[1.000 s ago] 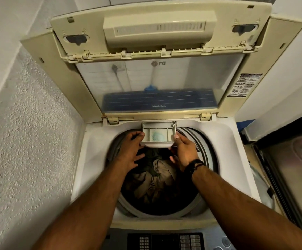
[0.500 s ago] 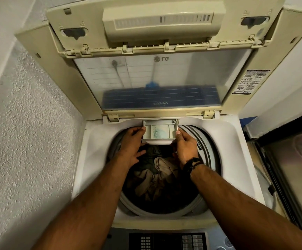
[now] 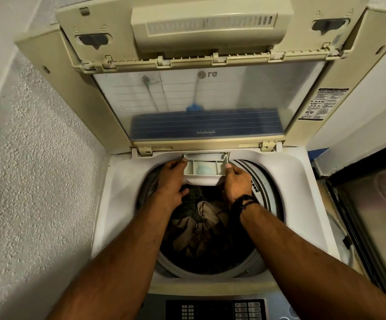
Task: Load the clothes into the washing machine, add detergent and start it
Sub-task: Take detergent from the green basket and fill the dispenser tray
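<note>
Now both hands grip the detergent drawer [image 3: 205, 167] — the left hand [image 3: 173, 179] curled round its left edge, the right hand [image 3: 236, 181] pinching its right corner. Bluish powder lies in its middle compartment. Below, the clothes [image 3: 201, 222] sit in the drum of the washing machine [image 3: 122, 181] — its lid [image 3: 201, 88] upright.

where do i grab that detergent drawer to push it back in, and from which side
Take the detergent drawer by its two short ends, one hand per side, coming from the front over the tub. It is wide and shallow, so thumbs on the end walls keep it square. The left hand and right hand hold it that way now, keeping the blue powder level.
</note>
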